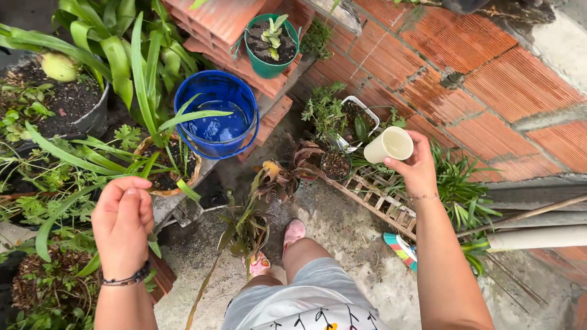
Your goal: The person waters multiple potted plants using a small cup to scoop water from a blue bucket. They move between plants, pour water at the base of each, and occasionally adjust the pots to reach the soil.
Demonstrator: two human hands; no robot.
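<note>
Plants crowded the left edge, long green leaves arching out of dark pots, and above them hung the left hand [122, 223], curled into a loose fist with the fingers folded in and nothing visible inside it. A dark band sat on that wrist. The hand hovered over the foliage near a low brown planter [168, 168], touching none of it as far as could be told.

Further right and higher in the view stood a blue bucket [217, 113] with water pooled in its bottom, resting by stacked red bricks [220, 24]. A green pot [271, 44] holding a small succulent sat on those bricks, just beyond the bucket.

Toward the centre, a reddish-leaved plant [281, 174] grew at ground level, and a small dark pot of soil [335, 164] stood beside a white rectangular planter [361, 116] against the brick wall [489, 79].

Right of these, the right hand [419, 165] held a cream cup [389, 145], the grip closed round its base with thumb and fingers. The cup lay tipped on its side, its long axis running roughly left to right, the open mouth turned up and rightward, the base pointing toward the small pots. The bucket lay well apart to the cup's left, between the two hands; the small dark pot was much nearer, just down-left of the cup. No water could be seen pouring.
</note>
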